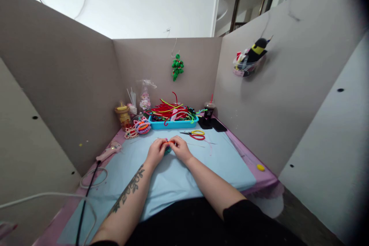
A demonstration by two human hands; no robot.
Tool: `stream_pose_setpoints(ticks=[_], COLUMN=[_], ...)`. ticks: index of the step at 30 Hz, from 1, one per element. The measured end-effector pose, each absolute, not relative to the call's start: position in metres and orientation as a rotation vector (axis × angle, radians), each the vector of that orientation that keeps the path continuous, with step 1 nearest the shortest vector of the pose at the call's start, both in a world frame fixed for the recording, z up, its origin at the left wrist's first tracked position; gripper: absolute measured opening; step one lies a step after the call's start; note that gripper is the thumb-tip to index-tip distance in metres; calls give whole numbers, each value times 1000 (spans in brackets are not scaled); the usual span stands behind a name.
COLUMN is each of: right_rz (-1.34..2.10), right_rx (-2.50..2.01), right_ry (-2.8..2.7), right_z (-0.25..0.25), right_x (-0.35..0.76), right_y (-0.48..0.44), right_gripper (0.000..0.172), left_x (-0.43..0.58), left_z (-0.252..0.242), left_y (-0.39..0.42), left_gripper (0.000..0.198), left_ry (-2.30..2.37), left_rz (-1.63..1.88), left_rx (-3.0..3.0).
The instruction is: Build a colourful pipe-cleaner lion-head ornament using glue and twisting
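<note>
Over the middle of the blue cloth, my left hand (156,151) and my right hand (180,148) meet with fingertips pinched together. Between them is a small pipe-cleaner piece (167,150) in teal, orange and purple, mostly covered by the fingers. Both hands are closed on it. Just beyond my right hand lie scissors (197,135) with yellow and red handles. Finished-looking fuzzy pipe-cleaner pieces (143,126) in pink, purple and orange sit past my left hand.
A blue tray (173,125) heaped with pipe cleaners stands at the back. A lidded drink cup (209,108) and black phone (218,125) are right of it. A pink glue gun (108,151) with its cable lies left. Grey panels surround the table; a yellow disc (260,167) rests right.
</note>
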State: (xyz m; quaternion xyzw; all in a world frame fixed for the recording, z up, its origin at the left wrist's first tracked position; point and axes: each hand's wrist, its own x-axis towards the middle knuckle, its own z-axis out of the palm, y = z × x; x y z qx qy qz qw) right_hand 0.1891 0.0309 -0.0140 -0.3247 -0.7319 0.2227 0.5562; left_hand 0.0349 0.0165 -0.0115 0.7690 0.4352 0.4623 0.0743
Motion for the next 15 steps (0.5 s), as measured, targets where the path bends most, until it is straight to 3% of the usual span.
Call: stream_pose_setpoints(ticks=[2, 6, 15], right_rz=[586, 698, 722], right_rx=[-779, -829, -877], right_ry=[-1702, -1617, -1549], right_z=[-15, -20, -18], right_x=[189, 187, 192], right_y=[32, 35, 38], right_gripper=[13, 43, 17], left_x=[34, 32, 30], left_z=[-11, -9, -8], left_y=[17, 17, 17], left_gripper=[16, 11, 13], left_ry=[1309, 1380, 1449], left_rz=[1428, 1535, 1504], left_rx=[2303, 2276, 2350])
